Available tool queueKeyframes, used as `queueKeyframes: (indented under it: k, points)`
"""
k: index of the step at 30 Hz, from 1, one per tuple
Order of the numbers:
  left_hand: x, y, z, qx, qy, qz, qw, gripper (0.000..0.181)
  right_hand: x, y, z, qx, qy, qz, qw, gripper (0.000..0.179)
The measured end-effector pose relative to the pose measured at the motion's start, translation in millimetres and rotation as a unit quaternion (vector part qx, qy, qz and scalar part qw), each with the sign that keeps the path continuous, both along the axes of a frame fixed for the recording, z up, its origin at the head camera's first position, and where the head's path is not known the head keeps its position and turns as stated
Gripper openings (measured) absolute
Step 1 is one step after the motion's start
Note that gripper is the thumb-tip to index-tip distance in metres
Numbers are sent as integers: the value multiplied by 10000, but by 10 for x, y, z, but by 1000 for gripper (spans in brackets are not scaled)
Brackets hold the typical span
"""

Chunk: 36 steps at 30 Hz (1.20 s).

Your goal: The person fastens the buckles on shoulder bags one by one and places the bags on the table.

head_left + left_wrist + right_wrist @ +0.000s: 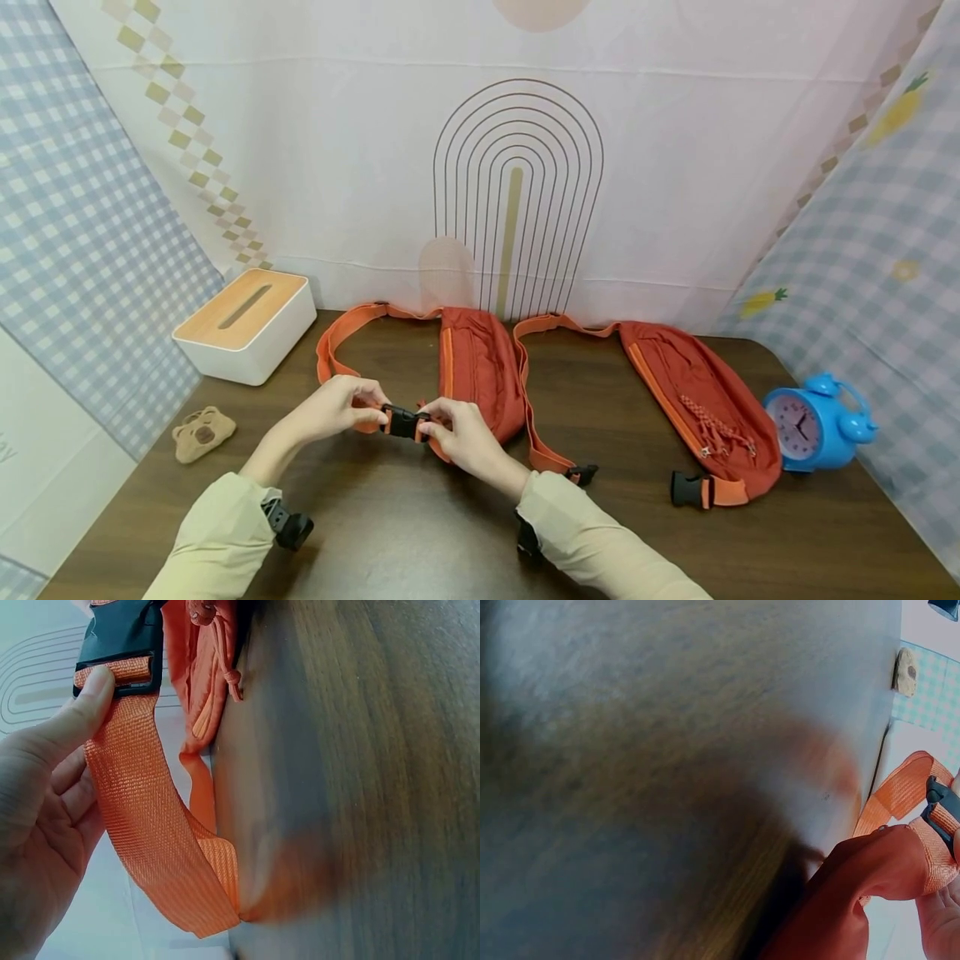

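A black side-release buckle (402,422) hangs just above the table between both hands, its two halves together in the head view. My left hand (330,410) pinches its left end, where the orange strap (142,802) threads through; the thumb lies on the webbing in the left wrist view. From the other side my right hand (468,435) pinches the right end, partly cut off at the edge of the right wrist view. Strap and buckle belong to the nearer red waist bag (483,367), lying on the table behind the right hand.
A second red waist bag (697,400) lies to the right, its buckle halves (690,490) apart. Beside it stands a blue alarm clock (813,425). At left are a tissue box (243,329) with a wooden lid and a brown bear-shaped item (202,433). A curtain backs the table (375,517).
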State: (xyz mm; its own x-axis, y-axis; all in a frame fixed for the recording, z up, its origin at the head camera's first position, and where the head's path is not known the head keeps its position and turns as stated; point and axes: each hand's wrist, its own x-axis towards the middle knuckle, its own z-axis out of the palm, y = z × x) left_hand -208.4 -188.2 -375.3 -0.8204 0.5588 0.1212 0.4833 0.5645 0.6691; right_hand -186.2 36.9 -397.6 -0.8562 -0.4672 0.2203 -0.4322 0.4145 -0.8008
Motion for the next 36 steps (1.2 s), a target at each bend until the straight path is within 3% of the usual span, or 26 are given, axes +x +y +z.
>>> queueKeyframes:
  k: [10,16,22,28,36]
  points:
    - [6,-7,-34,-28,-228,31,9997,8,5,2,-6,48,-216,109,9997,12]
    - [-4,-56,-71,-163,-33,-122,9998,10,10,-4,-2,428,-15,165,9989,14]
    - [-20,-87,-126,-129,-157,-280,9994,11,-8,52,18,320,-183,220,9991,28]
    - [-16,-120,-169,-240,-236,-385,9987,12,-56,228,94,203,-106,162,9996,32]
    - [-7,-108,-187,-578,-438,-540,9959,7,-158,658,163,177,313,-357,9987,30]
